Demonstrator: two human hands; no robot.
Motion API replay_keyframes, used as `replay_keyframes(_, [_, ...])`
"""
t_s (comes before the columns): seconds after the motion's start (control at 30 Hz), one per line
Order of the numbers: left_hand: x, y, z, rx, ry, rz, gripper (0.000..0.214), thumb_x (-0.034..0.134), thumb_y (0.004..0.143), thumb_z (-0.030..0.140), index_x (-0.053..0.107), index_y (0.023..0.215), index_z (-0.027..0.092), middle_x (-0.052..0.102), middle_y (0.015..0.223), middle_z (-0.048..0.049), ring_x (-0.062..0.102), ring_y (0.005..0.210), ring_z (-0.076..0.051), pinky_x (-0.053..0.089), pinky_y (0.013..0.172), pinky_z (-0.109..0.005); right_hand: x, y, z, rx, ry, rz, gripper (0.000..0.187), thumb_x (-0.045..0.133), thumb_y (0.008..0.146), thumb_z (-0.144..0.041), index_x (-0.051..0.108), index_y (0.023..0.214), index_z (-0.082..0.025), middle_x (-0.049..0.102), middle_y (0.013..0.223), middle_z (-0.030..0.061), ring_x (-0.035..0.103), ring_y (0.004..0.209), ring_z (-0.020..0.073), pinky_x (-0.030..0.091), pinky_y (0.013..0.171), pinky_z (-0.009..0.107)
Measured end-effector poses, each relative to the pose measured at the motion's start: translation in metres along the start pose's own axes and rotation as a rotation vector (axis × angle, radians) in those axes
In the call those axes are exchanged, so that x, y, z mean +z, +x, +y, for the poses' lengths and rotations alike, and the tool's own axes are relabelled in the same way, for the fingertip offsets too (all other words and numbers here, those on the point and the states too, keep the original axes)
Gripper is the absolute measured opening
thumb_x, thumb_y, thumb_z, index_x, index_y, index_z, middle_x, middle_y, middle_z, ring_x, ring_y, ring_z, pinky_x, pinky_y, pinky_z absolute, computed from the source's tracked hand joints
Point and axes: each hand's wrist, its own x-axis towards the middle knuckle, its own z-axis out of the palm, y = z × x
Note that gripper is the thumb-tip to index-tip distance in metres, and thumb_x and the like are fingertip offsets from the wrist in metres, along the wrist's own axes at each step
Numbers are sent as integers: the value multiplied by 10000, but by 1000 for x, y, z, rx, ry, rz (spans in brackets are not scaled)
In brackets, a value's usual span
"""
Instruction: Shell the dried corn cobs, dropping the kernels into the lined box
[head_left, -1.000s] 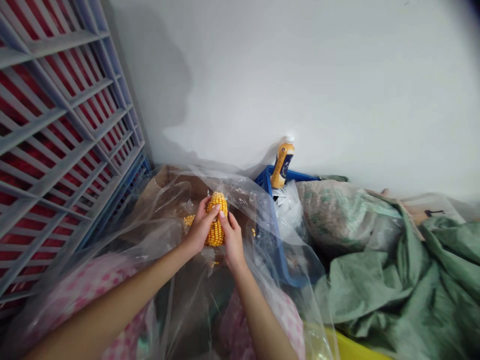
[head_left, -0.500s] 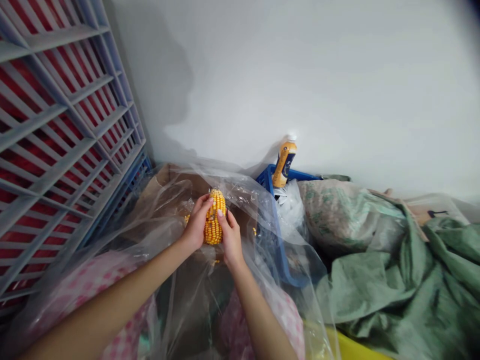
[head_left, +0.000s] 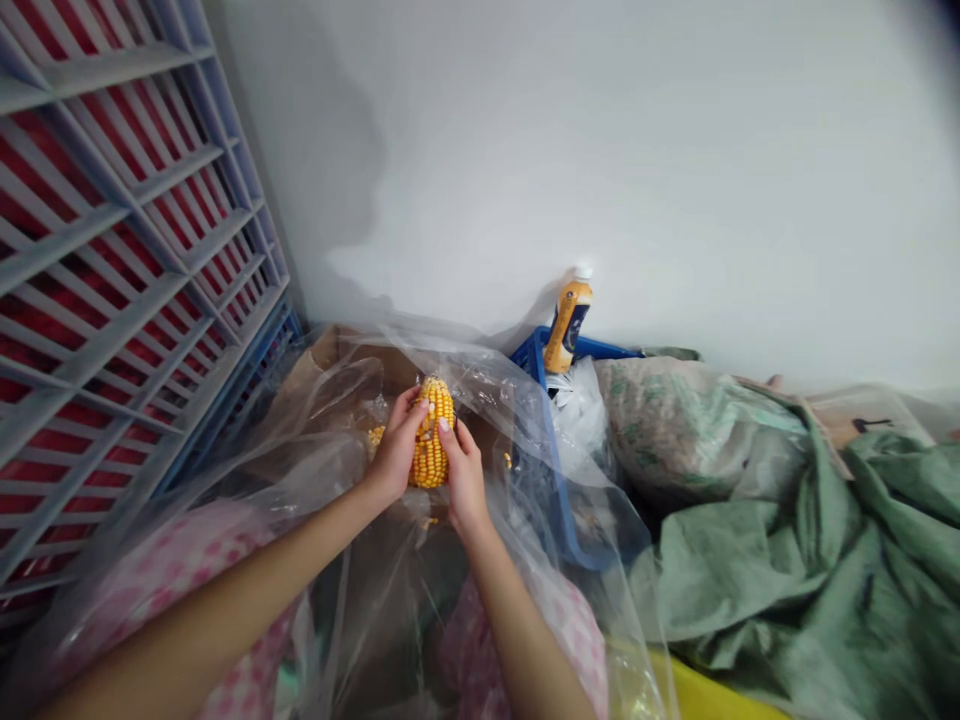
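Left hand point(head_left: 394, 455) clasps the corn cob point(head_left: 433, 440) from its 9 o'clock side and right hand point(head_left: 463, 478) grips it from 4 o'clock, upright over the plastic sheet point(head_left: 330, 480). Kernel-shelling seems underway; the next row calls for firm thumb pressure.

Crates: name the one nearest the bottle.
The bright blue crate right of the corn; the orange bottle stands at its far rim. The grey crates lean far left.

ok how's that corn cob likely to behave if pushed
The corn cob stands straight between left hand and right hand, so probably stiff. Rounded and tapered, it would likely roll. Loose kernels nearby suggest it sheds when rubbed.
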Motion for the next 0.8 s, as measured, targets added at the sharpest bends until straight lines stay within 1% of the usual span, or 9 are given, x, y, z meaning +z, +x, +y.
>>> replay_keyframes(0.13, [-1, 1, 0, -5, -8, -2, 341, 603, 653, 337, 548, 960, 199, 597, 978, -28, 557, 928, -185, 427, 792, -276, 1, 0, -1, 5, -1, 3, 351, 603, 737, -393, 608, 1013, -177, 643, 1010, 31, 593, 907, 165, 464, 802, 257])
replay_keyframes(0.27, [-2, 1, -2, -5, -18, 19, 322, 579, 657, 293, 544, 962, 199, 600, 963, -19, 556, 916, -175, 423, 787, -262, 1, 1, 0, 8, 8, 7, 354, 605, 736, -395, 613, 1016, -179, 648, 980, 23, 598, 872, 152, 464, 786, 243])
replay_keyframes(0.4, [-3, 2, -3, -25, -46, 14, 313, 557, 665, 267, 543, 971, 202, 600, 962, -12, 551, 929, -169, 419, 782, -250, 1, 1, 0, -5, -12, 13, 353, 606, 734, -398, 608, 1010, -178, 647, 969, 24, 600, 856, 152, 468, 773, 242])
replay_keyframes(0.47, [-3, 4, -1, -45, -91, -2, 308, 544, 676, 276, 542, 974, 199, 601, 962, -14, 551, 930, -170, 420, 789, -256, 2, 0, -1, -6, -16, 9, 362, 601, 735, -407, 599, 1017, -179, 644, 979, 28, 602, 855, 160, 473, 771, 255])
replay_keyframes(0.53, [-3, 4, 0, -53, -126, -9, 292, 539, 700, 323, 543, 962, 193, 598, 956, -20, 552, 926, -171, 423, 793, -261, 2, 0, -1, 4, -18, 4, 378, 598, 735, -416, 590, 1030, -180, 643, 986, 33, 604, 853, 165, 476, 773, 268])
replay_keyframes(0.6, [-2, 4, 2, -39, -91, -16, 307, 571, 706, 371, 537, 956, 196, 591, 944, -21, 555, 906, -170, 430, 773, -261, 2, -1, -1, 6, -36, -1, 388, 598, 734, -421, 588, 1038, -180, 641, 994, 34, 600, 878, 171, 474, 784, 269])
replay_keyframes(0.7, [-1, 1, 2, -6, 26, -20, 379, 657, 662, 362, 518, 978, 207, 578, 953, -21, 559, 884, -169, 439, 747, -259, 1, 0, 0, -20, -88, -19, 399, 587, 746, -426, 586, 1061, -182, 627, 1048, 37, 576, 961, 181, 457, 825, 266])
replay_keyframes(0.8, [0, 1, -1, 37, 107, 1, 391, 639, 685, 378, 508, 1009, 201, 573, 1003, -41, 551, 932, -181, 437, 790, -278, -1, 2, 1, -38, -176, -27, 422, 555, 764, -454, 581, 1093, -190, 620, 1076, 37, 561, 997, 191, 442, 861, 283])
